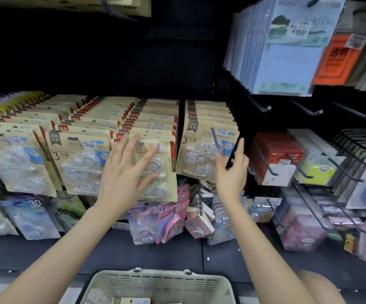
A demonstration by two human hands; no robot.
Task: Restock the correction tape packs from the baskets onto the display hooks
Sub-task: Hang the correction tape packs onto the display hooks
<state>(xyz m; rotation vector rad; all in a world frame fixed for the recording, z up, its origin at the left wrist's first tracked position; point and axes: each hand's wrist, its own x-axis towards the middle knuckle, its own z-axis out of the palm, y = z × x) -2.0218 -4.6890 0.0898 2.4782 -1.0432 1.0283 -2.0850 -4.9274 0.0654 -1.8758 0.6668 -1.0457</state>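
Beige correction tape packs hang in several full rows on display hooks across the middle. My left hand (127, 172) lies flat, fingers spread, against the front pack of the third row (162, 172). My right hand (232, 170) is beside the rightmost row's front pack (204, 150), fingers loosely raised and its thumb touching the pack's right edge; it holds nothing. That row's hook tip (215, 137) pokes out through the front pack. A cream basket (155, 286) sits below between my arms, with one pack (136, 301) showing at its bottom.
Bare hooks (263, 108) stick out at upper right under hanging blue notepads (283, 53). Red and yellow packs (274, 159) hang to the right. Pastel tape packs (157, 220) fill the lower rows.
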